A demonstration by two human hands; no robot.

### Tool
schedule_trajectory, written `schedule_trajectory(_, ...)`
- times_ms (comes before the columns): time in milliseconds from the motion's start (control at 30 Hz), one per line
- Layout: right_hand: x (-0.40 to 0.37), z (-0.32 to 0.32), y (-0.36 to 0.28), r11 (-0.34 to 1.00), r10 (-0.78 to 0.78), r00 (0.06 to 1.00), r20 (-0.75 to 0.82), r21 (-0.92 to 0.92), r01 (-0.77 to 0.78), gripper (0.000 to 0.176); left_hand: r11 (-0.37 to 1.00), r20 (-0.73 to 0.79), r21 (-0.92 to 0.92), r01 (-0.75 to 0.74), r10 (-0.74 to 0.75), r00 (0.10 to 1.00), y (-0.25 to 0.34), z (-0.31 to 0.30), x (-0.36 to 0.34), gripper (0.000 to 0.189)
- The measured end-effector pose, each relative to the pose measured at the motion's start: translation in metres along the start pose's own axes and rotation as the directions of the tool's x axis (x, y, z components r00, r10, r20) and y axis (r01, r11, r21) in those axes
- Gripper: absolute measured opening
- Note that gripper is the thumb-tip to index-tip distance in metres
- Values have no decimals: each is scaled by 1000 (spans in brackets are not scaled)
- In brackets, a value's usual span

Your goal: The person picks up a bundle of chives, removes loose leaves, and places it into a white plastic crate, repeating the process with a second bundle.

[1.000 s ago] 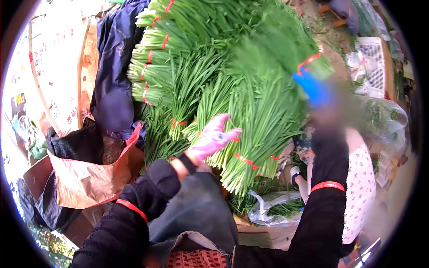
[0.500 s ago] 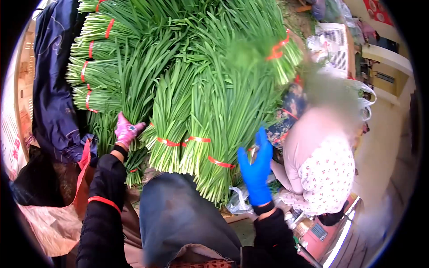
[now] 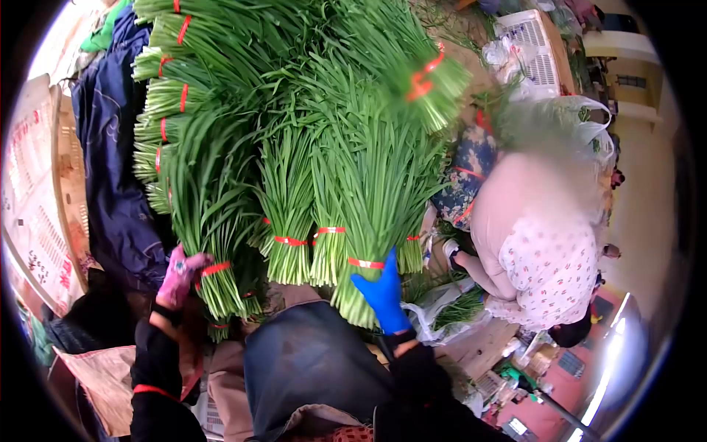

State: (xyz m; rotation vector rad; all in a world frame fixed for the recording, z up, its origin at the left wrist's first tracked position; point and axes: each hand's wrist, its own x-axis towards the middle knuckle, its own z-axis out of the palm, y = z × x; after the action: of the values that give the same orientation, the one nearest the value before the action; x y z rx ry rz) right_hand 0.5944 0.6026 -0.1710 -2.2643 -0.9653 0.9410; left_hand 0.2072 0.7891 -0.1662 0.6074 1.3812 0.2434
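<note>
My right grip [image 3: 386,298], gloved blue, lies against a tied bundle [image 3: 368,221], thumb parted from fingers beside the red band [image 3: 366,264]; whether it clasps, I cannot tell. Sideways pressure could slip the band and spill stalks. My left grip [image 3: 179,278], gloved pink, touches a second bundle [image 3: 210,199]; closure unconfirmed. Tugging could snag its leaves. Beyond my right, a crouched person [image 3: 541,243] risks a knock from a wide swing.

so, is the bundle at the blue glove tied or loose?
Tied: a red band crosses the bundle just above its pale stem ends, beside the right hand.
</note>
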Motion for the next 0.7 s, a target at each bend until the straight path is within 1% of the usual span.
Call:
schedule_trajectory(33, -4, -21, -17, 996, -53, 997, 48, 74, 50, 108, 998, 13, -58, 4, -3, 1000, 6, 6, -22, 34)
schedule_trajectory(100, -9, -69, -57, 986, -54, 981, 186, 165, 23, 103, 976, -42, -209, -52, 44, 998, 4, 26, -56, 34)
schedule_trajectory(133, -9, -92, -74, 982, -94, 972, 214, 180, 55, 100, 978, 36, -207, -23, 32, 999, 2, 30, -66, 37)
schedule_trajectory(167, -7, -115, -88, 977, -135, 961, 241, 193, 89, 98, 957, 3, -283, -68, 72, 997, 22, 57, -84, 40)
schedule_trajectory(200, -7, -134, -98, 978, -168, 963, 210, 157, 136, 95, 949, -10, -311, -47, 46, 999, 41, 76, -97, 41)
schedule_trajectory(233, -4, -155, -112, 977, -168, 964, 206, 165, 135, 95, 940, -25, -339, -27, 19, 1000, 56, 88, -105, 41)
schedule_trajectory(267, 3, -177, -128, 981, -186, 950, 252, 93, 168, 96, 940, 8, -333, -71, 78, 997, 58, 96, -103, 54)
schedule_trajectory(300, 13, -196, -143, 978, -204, 933, 297, 23, 207, 97, 925, -19, -376, -60, 57, 998, 64, 104, -101, 49)
schedule_trajectory(333, 24, -212, -154, 976, -214, 933, 289, 35, 213, 97, 904, -13, -417, -97, 101, 995, 68, 113, -96, 43)
schedule_trajectory(367, 34, -227, -165, 959, -276, 921, 274, 20, 282, 98, 879, -8, -459, -128, 140, 990, 74, 123, -92, 38)
schedule_trajectory(400, 45, -240, -177, 939, -333, 906, 262, 3, 345, 98, 859, 29, 20, -512, 511, 859, 86, 133, -90, 32)
schedule_trajectory(433, 61, -252, -194, 945, -321, 906, 277, 36, 324, 99, 488, 243, 442, -753, 743, 624, 100, 146, -84, 25)
schedule_trajectory(467, 78, -263, -213, 934, -350, 898, 267, 27, 356, 99, 742, 182, 159, -651, 626, 758, 118, 169, -77, 25)
schedule_trajectory(500, 98, -272, -227, 904, -405, 877, 257, -29, 426, 99, 878, 178, -151, -454, 476, 861, 140, 199, -65, 26)
schedule_trajectory(533, 124, -280, -228, 830, -509, 827, 240, -121, 545, 99, 789, 218, 56, -612, 589, 778, 162, 224, -56, 28)
schedule_trajectory(567, 146, -283, -246, 845, -490, 831, 264, -89, 527, 98, 636, 286, 251, -730, 672, 684, 183, 248, -47, 31)
schedule_trajectory(600, 168, -282, -248, 784, -580, 784, 219, -111, 611, 97, 650, 328, 165, -742, 673, 663, 197, 273, -30, 34)
schedule_trajectory(633, 184, -279, -262, 796, -537, 814, 222, -187, 576, 97, 665, 367, 80, -743, 673, 642, 207, 296, -10, 37)
schedule_trajectory(667, 201, -275, -273, 802, -491, 842, 223, -263, 537, 96, 806, 420, -121, -580, 571, 706, 218, 317, 13, 41)
schedule_trajectory(700, 225, -269, -269, 803, -486, 842, 235, -258, 536, 96, 884, 489, -301, -357, 464, 739, 228, 336, 34, 46)
